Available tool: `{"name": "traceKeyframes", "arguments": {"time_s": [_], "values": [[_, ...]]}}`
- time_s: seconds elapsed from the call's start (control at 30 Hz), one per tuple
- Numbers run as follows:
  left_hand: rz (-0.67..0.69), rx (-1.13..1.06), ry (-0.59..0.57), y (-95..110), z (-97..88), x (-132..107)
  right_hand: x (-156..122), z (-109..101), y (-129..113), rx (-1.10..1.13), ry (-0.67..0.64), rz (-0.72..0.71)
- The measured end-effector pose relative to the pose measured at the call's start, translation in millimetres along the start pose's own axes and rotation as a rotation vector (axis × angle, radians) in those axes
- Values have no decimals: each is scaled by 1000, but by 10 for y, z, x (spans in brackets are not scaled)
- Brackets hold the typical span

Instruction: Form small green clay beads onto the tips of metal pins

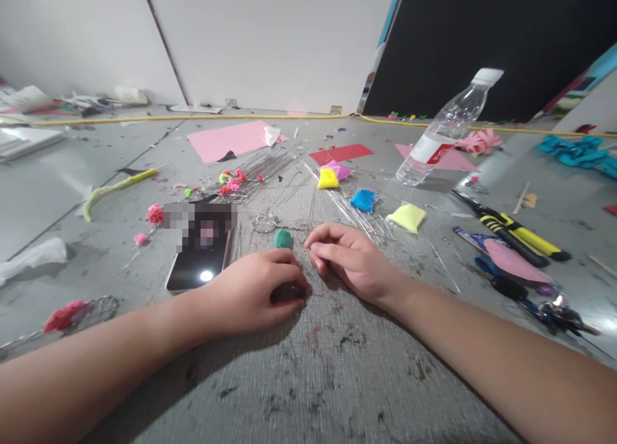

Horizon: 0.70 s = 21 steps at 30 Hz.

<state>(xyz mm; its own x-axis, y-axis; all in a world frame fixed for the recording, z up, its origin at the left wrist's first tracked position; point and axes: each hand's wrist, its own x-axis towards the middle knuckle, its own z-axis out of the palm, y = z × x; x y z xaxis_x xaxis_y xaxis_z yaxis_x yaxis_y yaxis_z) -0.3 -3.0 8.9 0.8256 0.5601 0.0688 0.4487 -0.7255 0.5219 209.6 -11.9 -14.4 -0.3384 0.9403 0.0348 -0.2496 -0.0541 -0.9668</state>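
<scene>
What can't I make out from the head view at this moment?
All in the head view:
- Left hand: its back hides the palm, so any grip is uncertain.
- Right hand: curled fingers hide whatever they may pinch.
- Phone: pixel blocks cover the upper screen.
- Bottle label: lettering too small and blurred to read.
- Blue crumpled material: cut off by the right edge.

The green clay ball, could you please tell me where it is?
In the head view, the green clay ball lies slightly left of centre, just beyond the left hand.
</scene>
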Motion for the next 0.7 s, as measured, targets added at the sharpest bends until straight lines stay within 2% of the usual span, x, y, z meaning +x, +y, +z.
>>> {"name": "traceKeyframes", "arguments": {"time_s": [0.1, 0.23, 0.3, 0.47, 0.57, 0.7], "values": [[9, -1, 0, 8, -2, 8, 4, -2, 13, -32, 16, 11], [5, -91, 11, 37, -49, 42, 48, -20, 37, 59, 99, 17], [-51, -234, 63, 52, -75, 60, 79, -34, 44, 138, 151, 3], [-303, -830, 159, 39, -63, 64, 113, -54, 40, 230, 180, -30], [-293, -1035, 194, 18, -24, 49, 100, -49, 34, 207, 159, -28], [-277, -1151, 246, 32, 24, 34, 72, -45, 33, 124, 118, -37]]}}
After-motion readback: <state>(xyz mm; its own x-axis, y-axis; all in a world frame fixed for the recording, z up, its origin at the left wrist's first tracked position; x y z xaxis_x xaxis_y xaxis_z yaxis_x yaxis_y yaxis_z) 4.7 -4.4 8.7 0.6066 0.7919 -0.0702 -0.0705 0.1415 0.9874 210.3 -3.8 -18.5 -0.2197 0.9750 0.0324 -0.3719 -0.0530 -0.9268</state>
